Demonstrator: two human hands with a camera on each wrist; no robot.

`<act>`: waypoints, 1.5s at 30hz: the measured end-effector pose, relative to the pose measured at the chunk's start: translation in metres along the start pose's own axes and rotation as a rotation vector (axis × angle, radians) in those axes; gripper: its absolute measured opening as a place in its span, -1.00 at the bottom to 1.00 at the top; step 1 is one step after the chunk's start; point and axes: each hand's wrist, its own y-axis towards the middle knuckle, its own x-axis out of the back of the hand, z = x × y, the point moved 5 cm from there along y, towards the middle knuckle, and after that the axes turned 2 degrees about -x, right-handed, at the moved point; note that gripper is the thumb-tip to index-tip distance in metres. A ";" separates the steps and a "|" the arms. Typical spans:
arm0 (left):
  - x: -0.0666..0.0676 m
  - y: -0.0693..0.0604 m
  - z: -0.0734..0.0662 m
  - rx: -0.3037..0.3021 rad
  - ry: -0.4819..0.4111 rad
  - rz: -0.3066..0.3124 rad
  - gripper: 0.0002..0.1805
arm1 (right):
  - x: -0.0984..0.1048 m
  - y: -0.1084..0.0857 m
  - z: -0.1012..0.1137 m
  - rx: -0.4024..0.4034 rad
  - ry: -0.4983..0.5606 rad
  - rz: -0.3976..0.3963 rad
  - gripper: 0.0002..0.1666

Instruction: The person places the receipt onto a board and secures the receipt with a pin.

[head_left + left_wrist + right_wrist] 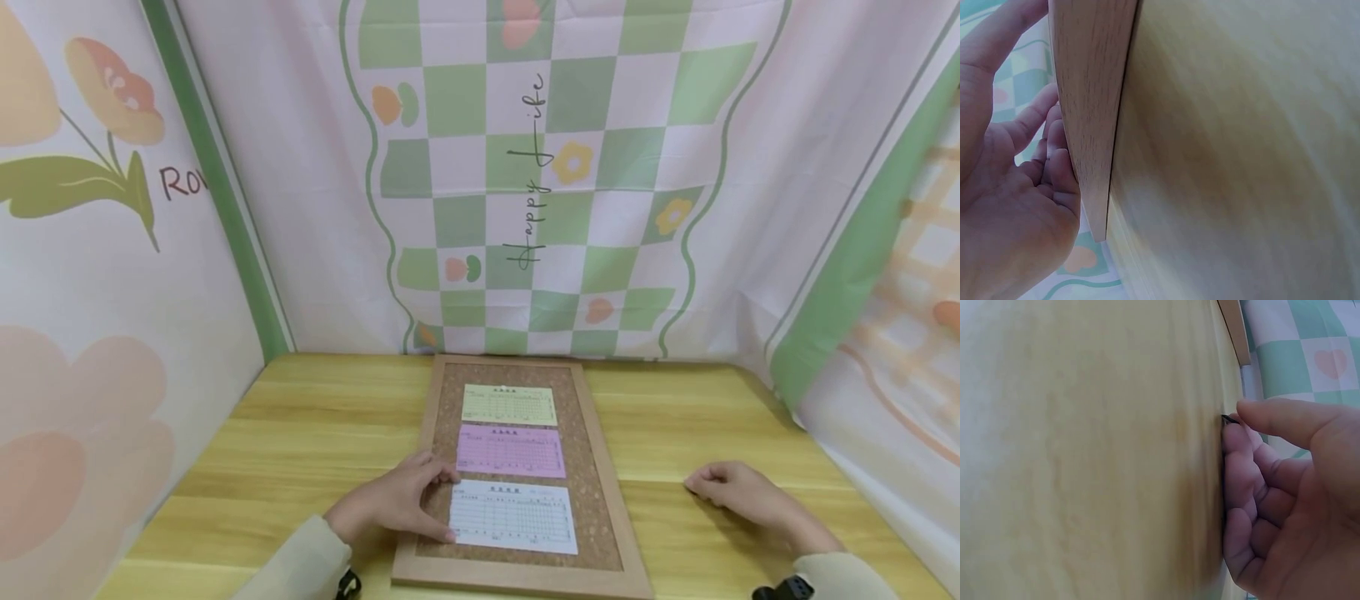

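Observation:
On a wood-framed corkboard (pixel 600 500) lie three printed slips in a column. The yellow-green slip (pixel 510 406) is farthest, the pink slip (pixel 512 452) sits below it, and the white slip (pixel 513 517) is nearest. My left hand (pixel 408 500) reaches over the board's left side, thumb and index finger spread apart at the white slip's left edge. In the left wrist view its other fingers bend beside the wooden frame (pixel 1091 106). Right of the board, my right hand (pixel 738 496) rests on the table with loosely curled fingers. A small dark spot at its fingertips is unclear.
The board stands on a wood-grain table (pixel 315 433), its far end close to a hanging checkered cloth (pixel 555 183). More patterned cloth (pixel 82 292) closes in the left side, and green-edged cloth (pixel 862 267) the right. Bare tabletop shows on both sides of the board.

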 end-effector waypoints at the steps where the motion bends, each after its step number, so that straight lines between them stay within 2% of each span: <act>1: 0.000 0.000 0.000 0.000 0.000 0.000 -0.24 | 0.000 0.000 0.000 0.006 0.002 0.002 -0.65; 14: 0.000 0.000 -0.002 0.009 0.010 0.001 -0.23 | 0.003 0.000 -0.004 0.033 -0.066 -0.018 -0.69; 32: 0.000 0.001 -0.002 0.012 0.002 0.002 -0.23 | 0.001 0.003 0.011 0.041 0.112 0.053 -0.60; 38: 0.001 0.001 -0.002 0.007 0.000 0.004 -0.24 | -0.003 0.005 0.022 0.052 0.123 0.036 -0.65; 45: 0.001 0.000 -0.002 0.017 -0.005 0.008 -0.24 | -0.009 0.008 0.041 0.086 0.133 0.067 -0.66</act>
